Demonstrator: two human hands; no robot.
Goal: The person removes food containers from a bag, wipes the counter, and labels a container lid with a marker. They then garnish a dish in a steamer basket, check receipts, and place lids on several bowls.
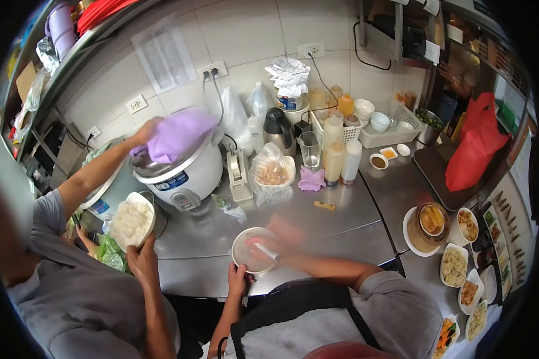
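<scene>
A round white bowl (pixel 241 237) is on the steel counter right in front of me. My left hand (pixel 238 279) grips its near rim, fingers closed. Over the bowl, my right hand (pixel 268 246) is smeared by motion. A slender white thing (pixel 266 251) shows at its fingers; its kind is too blurred to name. A reddish blur lies just beyond that hand, and I cannot make out what it is. The bowl's inside looks pale, partly covered by the right hand.
At left, a co-worker holds a bowl of rice (pixel 132 224) and a purple cloth (pixel 179 135) over a rice cooker (pixel 182 179). A tape dispenser (pixel 239 176), bagged food (pixel 272 170) and sauce bottles (pixel 333 155) stand behind. Several dishes (pixel 454 265) line the right counter, below a red bag (pixel 474 143).
</scene>
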